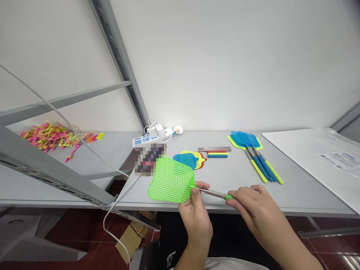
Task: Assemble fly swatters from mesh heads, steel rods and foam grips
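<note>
A green fly swatter (171,182) is held over the front edge of the table, its mesh head to the left. My left hand (196,213) pinches the neck, where the head meets the metal rod (213,192). My right hand (255,206) is wrapped round the green handle, and only the handle's tip shows. Beyond the head lie loose blue, yellow and red swatter heads (185,159), overlapping. Metal rods (214,149) and red, yellow and blue handles (217,154) lie beside them. To the right, several swatters (254,157) with blue and yellow heads are stacked.
A white power strip (146,140) with plugs and cables stands at the back left. A large white package (315,157) covers the table's right side. Grey shelf posts (120,56) rise at the left, with a colourful pile of small pieces (56,137) behind them.
</note>
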{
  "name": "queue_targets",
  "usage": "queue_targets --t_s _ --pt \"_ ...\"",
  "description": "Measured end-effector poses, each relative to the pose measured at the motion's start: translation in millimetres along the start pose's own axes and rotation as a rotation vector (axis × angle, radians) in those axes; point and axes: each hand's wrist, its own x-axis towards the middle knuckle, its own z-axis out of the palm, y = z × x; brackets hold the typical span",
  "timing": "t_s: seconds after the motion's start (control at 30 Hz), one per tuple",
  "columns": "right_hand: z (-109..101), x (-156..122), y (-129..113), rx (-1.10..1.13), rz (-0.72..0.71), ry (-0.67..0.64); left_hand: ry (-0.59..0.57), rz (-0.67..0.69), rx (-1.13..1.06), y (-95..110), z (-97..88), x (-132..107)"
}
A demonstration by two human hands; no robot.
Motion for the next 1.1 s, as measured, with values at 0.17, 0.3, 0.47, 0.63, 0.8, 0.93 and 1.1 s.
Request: queue_targets --t_s 0.17,0.3,0.47,0.63,0.8,0.93,1.1 --pt "-17.0 -16.2 20.5 -0.068 -0.068 0.089 0.085 0.077 -0.055 26.4 0.7 15.6" --pt "-39.3 -37.0 49.5 -0.091 -0.041 0.137 0.108 0.12 -0.106 42.6 3.8 20.3" --pt "-65.9 -59.7 61.2 0.048 0.156 0.249 0.069 0.102 -0.17 45.8 13.9 10.8" --pt "-66.8 -59.1 42.9 0.652 0.661 0.706 0.08 0.03 -0.269 48.0 26.2 1.9" --pt "-46.3 -37.6 18.5 1.458 0.672 0.82 -0.096 -0.075 -0.222 36.8 39.3 -33.1" --pt "-25.2 -30.4 -0.9 1.547 0.639 0.623 -0.236 -0.144 -0.152 22.8 42.0 -57.6" --pt "-8.6 -33.0 -11.7 1.505 0.552 0.363 -0.303 -0.219 -0.095 17.8 39.7 -56.9"
